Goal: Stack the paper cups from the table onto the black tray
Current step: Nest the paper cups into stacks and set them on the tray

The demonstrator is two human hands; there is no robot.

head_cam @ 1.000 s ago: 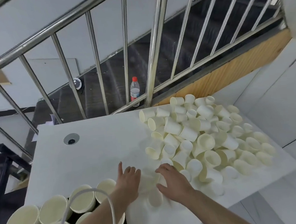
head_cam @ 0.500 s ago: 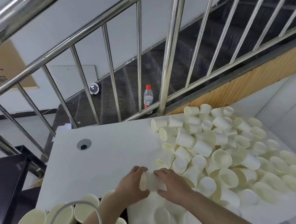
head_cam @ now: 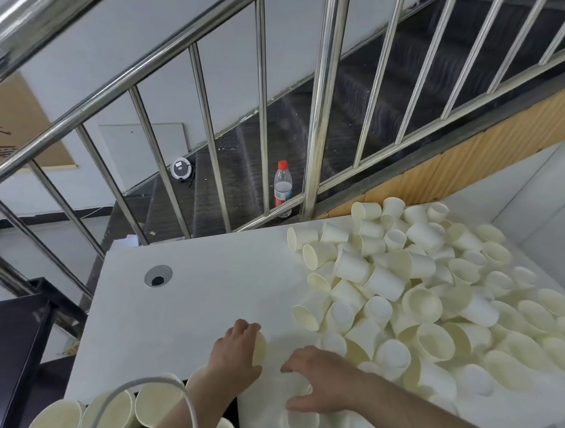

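White paper cups [head_cam: 423,291] lie heaped across the right half of the table [head_cam: 212,285], most on their sides, some mouth up, some bottom up. Only the head view is given. The left hand [head_cam: 235,354] sits near the table's front edge, its fingers curled round a cup [head_cam: 258,347] that shows pale just at its right side. The right hand [head_cam: 319,378] is just beside it, apart from it, fingers bent down over another cup [head_cam: 298,388] at the near edge of the heap; the blur there hides whether they actually grip it. More cups lie blurred under and in front of that wrist.

Low at the left, below the table's edge, stand upright stacks [head_cam: 108,416] with open mouths facing up, close together; the dark tray [head_cam: 233,414] shows only as a black strip between them and the table. A white cable [head_cam: 183,398] arcs over the stacks and the left forearm.

Beyond the table runs a steel railing [head_cam: 320,111], and behind it dark stairs [head_cam: 383,99]. A bottle [head_cam: 283,187] with a red cap stands upright between the bars. A round grey grommet [head_cam: 158,276] sits in the tabletop's far left part.
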